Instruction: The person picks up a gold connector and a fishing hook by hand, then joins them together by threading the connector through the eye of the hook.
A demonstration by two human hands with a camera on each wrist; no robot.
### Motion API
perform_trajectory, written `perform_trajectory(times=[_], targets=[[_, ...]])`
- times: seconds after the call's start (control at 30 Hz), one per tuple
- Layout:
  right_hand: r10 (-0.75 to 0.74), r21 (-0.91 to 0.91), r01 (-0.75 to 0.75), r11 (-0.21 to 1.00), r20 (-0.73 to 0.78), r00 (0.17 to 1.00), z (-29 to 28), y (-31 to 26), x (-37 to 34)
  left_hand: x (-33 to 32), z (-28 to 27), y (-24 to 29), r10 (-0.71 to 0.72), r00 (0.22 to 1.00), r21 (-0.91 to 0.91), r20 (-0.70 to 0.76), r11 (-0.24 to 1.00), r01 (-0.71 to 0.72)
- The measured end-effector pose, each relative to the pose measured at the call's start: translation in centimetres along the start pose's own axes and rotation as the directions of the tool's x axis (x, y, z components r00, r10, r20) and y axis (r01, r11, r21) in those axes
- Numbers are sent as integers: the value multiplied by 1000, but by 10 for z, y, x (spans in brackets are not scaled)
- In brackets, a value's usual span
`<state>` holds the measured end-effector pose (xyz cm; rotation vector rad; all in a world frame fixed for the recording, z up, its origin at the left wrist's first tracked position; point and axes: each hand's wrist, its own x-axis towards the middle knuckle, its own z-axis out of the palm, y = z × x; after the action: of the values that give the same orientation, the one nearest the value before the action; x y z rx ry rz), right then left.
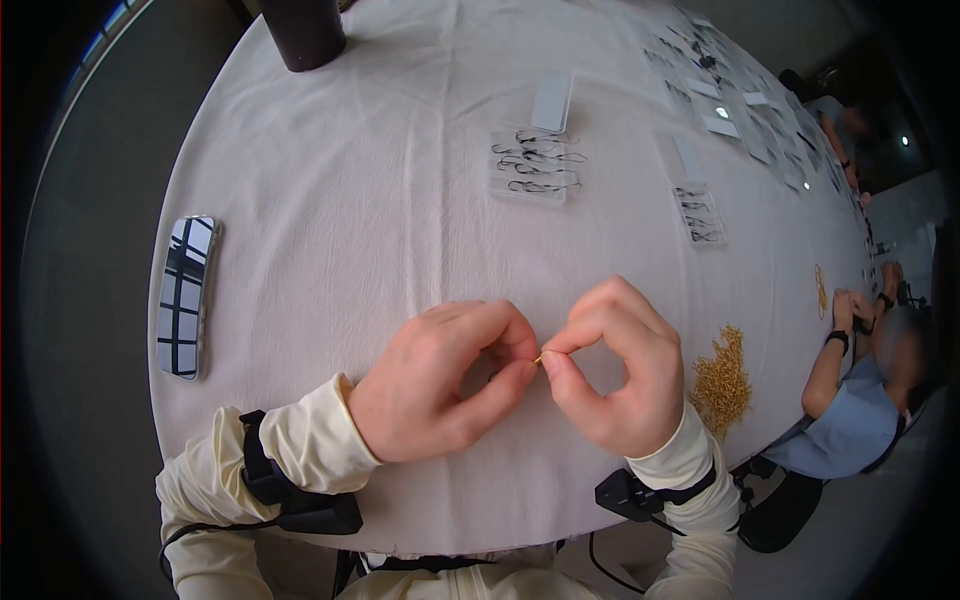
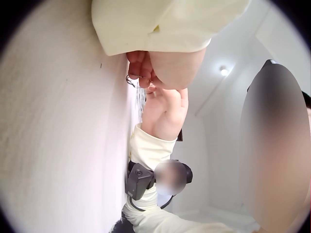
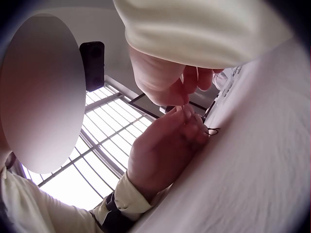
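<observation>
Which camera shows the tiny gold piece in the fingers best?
The head view: the tiny gold piece peeks out between the fingers of the left hand and right hand. In both wrist views, the hands crowd that spot and I can't clearly make it out.

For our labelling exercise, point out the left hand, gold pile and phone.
Left hand (image 1: pixel 422 375), head view: back of hand.
Gold pile (image 1: pixel 721 384), head view: its middle.
Phone (image 1: pixel 184 299), head view: reflective face.
</observation>
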<state>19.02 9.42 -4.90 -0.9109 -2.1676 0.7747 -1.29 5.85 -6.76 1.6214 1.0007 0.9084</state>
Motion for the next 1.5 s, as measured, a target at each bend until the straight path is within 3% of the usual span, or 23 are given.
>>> perform_trajectory(times=[0.27, 0.33, 0.97, 1.5], targets=[[-9, 63, 13, 998, -54, 999, -5, 4, 4, 0, 2, -6, 49, 998, -54, -36, 997, -51], [-16, 78, 18, 997, -33, 999, -5, 3, 4, -1, 1, -2, -21, 1000, -149, -10, 989, 19], [4, 102, -3, 995, -12, 1000, -5, 4, 4, -1, -1, 1, -50, 999, -111, 14, 993, 52], [79, 160, -83, 984, 31, 996, -1, 1, 3, -2, -1, 2, -61, 996, -146, -65, 988, 51]])
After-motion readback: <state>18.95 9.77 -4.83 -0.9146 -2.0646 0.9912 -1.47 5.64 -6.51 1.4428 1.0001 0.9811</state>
